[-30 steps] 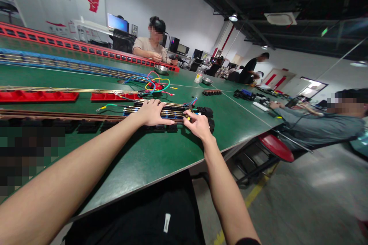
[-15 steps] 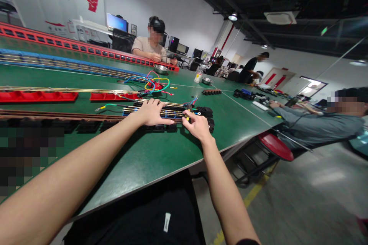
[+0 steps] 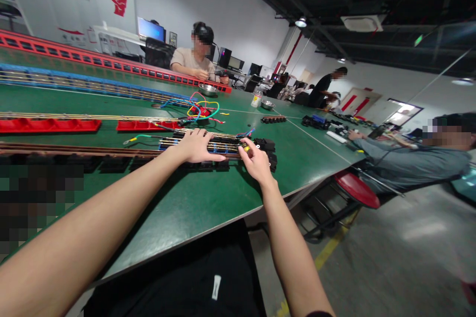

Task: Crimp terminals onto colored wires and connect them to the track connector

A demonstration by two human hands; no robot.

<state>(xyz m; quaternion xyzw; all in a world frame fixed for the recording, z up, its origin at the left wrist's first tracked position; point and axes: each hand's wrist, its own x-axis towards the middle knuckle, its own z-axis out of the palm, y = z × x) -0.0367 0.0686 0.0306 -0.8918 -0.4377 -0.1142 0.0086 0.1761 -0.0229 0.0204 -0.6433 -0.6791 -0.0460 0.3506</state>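
Observation:
My left hand (image 3: 196, 146) lies with spread fingers across a rail assembly with brass-coloured bars (image 3: 226, 147) and blue holders, pressing on its top. At the right end of this assembly, my right hand (image 3: 256, 161) has thumb and forefinger bent together around a small yellow piece (image 3: 246, 148); its exact kind is partly hidden by the fingers. Just beyond the fingertips is a black end block (image 3: 265, 145). Thin blue and red wires (image 3: 248, 132) stick up behind the right hand. A green wire with a yellow end (image 3: 136, 139) lies left of my left hand.
Brown rails (image 3: 74, 149) run leftward on the green table (image 3: 178, 228). Behind lie red trays (image 3: 48, 125), a tangle of coloured wires (image 3: 204, 109), a blue rail (image 3: 92, 81) and a long red frame (image 3: 111, 62). One person sits across, another at right near a red stool (image 3: 357, 189).
The fingers of my right hand have shifted slightly at the assembly's end, and the yellow piece shows more between them. My left hand stays in place.

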